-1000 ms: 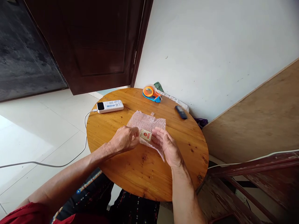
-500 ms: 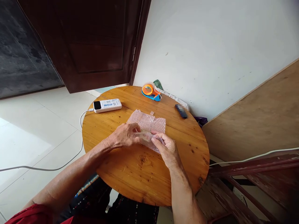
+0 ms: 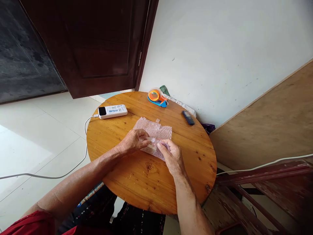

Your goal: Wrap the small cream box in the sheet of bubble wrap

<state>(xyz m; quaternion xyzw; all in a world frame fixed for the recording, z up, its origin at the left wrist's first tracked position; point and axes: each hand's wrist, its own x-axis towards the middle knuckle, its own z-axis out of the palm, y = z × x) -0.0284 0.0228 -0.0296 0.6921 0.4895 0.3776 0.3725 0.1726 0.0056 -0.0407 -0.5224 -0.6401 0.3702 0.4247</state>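
A pinkish sheet of bubble wrap [image 3: 154,127] lies on the round wooden table [image 3: 137,182], its near part folded over under my hands. My left hand [image 3: 135,139] pinches the wrap's left side between thumb and fingers. On the right, my right hand [image 3: 171,153] grips the gathered right end of the wrap, thumb on top. Between the hands the film looks clear and shiny; whether something lies inside it I cannot make out. A small piece of clear tape [image 3: 157,120] sits at the wrap's far edge.
An orange and blue tape dispenser [image 3: 157,98] stands at the table's far edge. At the left lies a white power bank [image 3: 112,111] with a white cable [image 3: 85,140] hanging off the edge. A blurred dark object [image 3: 187,117] rests at the right.
My left thumb has moved onto the wrap and the clear film between my hands has been pressed flatter. My right hand keeps its grip. The view has shifted slightly.
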